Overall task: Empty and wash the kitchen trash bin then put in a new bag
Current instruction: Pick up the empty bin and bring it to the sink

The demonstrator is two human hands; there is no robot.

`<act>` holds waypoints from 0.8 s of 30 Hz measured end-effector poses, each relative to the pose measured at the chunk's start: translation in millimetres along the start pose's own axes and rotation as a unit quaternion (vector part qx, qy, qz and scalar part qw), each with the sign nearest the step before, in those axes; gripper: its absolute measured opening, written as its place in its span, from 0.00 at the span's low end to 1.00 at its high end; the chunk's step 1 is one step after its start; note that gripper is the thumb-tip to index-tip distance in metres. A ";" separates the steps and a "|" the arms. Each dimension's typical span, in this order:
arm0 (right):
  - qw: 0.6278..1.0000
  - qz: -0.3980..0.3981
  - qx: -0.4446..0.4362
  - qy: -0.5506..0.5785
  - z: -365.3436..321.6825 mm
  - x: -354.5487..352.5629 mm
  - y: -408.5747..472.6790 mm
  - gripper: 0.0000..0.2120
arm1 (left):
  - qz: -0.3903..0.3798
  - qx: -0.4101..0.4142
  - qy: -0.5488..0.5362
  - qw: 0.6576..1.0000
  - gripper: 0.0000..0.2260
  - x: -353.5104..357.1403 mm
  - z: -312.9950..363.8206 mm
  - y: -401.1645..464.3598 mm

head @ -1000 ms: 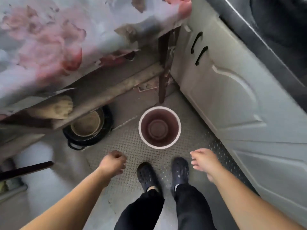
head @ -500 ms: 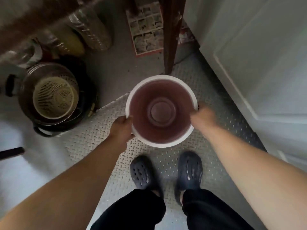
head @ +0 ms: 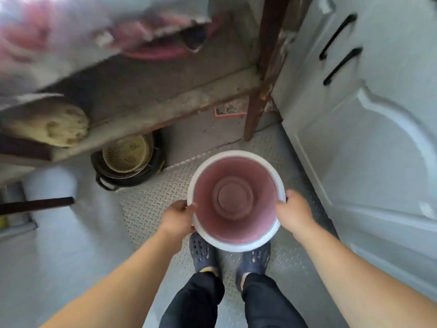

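Observation:
The round trash bin (head: 236, 159), white on the rim and pink inside, holds nothing and is seen from straight above. It is off the floor, over my dark shoes. My left hand (head: 178, 217) grips the rim on its left side, thumb hooked over the edge. My right hand (head: 293, 213) grips the rim on its right side. No bag is in view.
A black pot with a yellow colander (head: 128, 153) sits on the floor to the left, under a low wooden shelf (head: 151, 114). A table leg (head: 257, 110) stands behind the bin. White cabinet doors (head: 369, 138) run along the right. A checker-plate mat (head: 151, 204) covers the floor.
Both hands went down to the bin, took its rim on either side, and have now lifted it up and toward me, above my feet.

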State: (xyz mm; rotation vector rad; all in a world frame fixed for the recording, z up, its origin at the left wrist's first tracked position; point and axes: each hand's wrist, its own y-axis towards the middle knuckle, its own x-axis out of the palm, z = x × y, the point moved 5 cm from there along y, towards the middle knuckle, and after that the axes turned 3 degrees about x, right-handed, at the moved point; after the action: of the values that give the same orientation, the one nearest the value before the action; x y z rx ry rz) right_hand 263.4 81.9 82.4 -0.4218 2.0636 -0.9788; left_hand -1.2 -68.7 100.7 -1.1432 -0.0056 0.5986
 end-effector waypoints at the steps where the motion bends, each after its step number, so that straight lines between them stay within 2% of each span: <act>1: 1.000 -0.010 0.001 -0.009 -4.8 -9.7 -20.2 0.02 | -0.001 0.002 0.007 1.000 0.07 -9.5 4.3 -21.8; 6: 0.998 -0.034 -0.017 -0.058 -36.4 -58.5 -128.3 0.02 | 0.016 0.024 0.030 0.999 0.09 -58.6 26.4 -144.8; 11: 0.993 -0.018 -0.054 -0.104 -62.1 -106.4 -230.2 0.04 | 0.039 0.051 0.009 0.998 0.08 -102.9 31.5 -264.2; 17: 0.969 -0.003 -0.194 -0.154 -99.7 -131.4 -298.5 0.23 | 0.036 0.054 -0.100 0.993 0.09 -140.5 5.8 -360.4; 21: 0.952 -0.020 -0.245 -0.181 -140.4 -116.9 -335.7 0.28 | 0.083 0.066 -0.162 0.981 0.11 -163.7 -16.1 -396.9; 24: 0.942 -0.036 -0.261 -0.206 -166.1 -94.2 -362.6 0.32 | 0.124 0.065 -0.212 0.967 0.16 -187.1 -35.8 -415.2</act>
State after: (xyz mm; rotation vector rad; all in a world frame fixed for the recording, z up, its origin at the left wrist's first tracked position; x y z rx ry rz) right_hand 180.1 -14.9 471.8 -0.8998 1.9009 -0.3189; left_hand 35.6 -297.9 494.1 -0.8762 -0.1904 1.0452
